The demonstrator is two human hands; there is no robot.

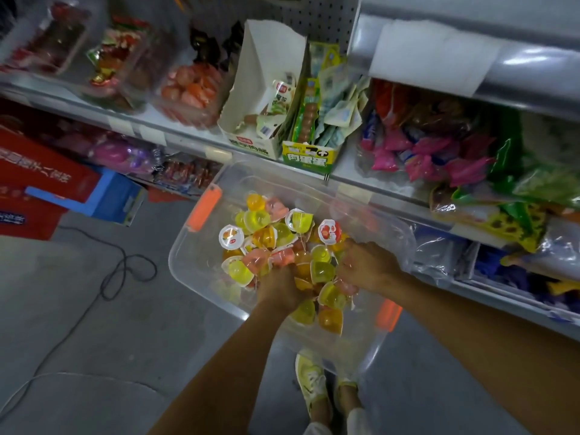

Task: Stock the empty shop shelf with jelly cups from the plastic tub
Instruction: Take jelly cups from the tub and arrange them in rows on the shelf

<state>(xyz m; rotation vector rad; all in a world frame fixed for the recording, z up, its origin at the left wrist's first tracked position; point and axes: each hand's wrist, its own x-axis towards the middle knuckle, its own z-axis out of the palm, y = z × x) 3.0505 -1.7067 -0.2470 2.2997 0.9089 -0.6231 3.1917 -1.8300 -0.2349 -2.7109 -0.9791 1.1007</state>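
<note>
A clear plastic tub (188,265) with orange latches stands below me, in front of the shelves. It holds a heap of jelly cups (270,233) in yellow, orange and pink, several with printed lids up. My left hand (279,288) is dug into the heap, fingers curled round cups. My right hand (367,266) is also buried in the cups at the tub's right side, fingers curled down among them. The fingertips of both hands are hidden by cups.
Shelves (194,142) at the back carry snack boxes (257,89), sweets tubs and pink packets (420,155). Red and blue cartons (62,183) sit on the floor at left, with a cable (103,277) running across it. My feet in yellow shoes (310,381) stand under the tub.
</note>
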